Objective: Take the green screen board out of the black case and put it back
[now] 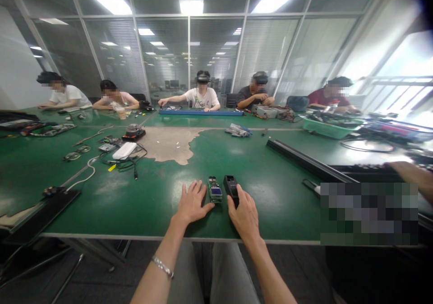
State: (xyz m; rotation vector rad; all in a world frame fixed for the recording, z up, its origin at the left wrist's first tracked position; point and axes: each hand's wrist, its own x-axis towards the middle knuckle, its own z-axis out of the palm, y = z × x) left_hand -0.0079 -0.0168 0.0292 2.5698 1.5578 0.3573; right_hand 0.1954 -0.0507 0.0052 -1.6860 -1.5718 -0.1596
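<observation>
Green circuit board [215, 190] lies beside left hand [192, 202]

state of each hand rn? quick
Left hand: open, fingers spread, thumb at the near end of the green circuit board.
Right hand: thumb and fingers at the black case; whether it grips can't be told.

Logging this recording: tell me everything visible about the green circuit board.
The circuit board is green, small and oblong, with a bluish rectangular screen towards its near end and metallic-looking parts at its far end. It lies screen up on the green table, pointing lengthwise across it, apart from the black casing on its right. The left hand has its thumb beside that near end; contact is unclear.
</observation>
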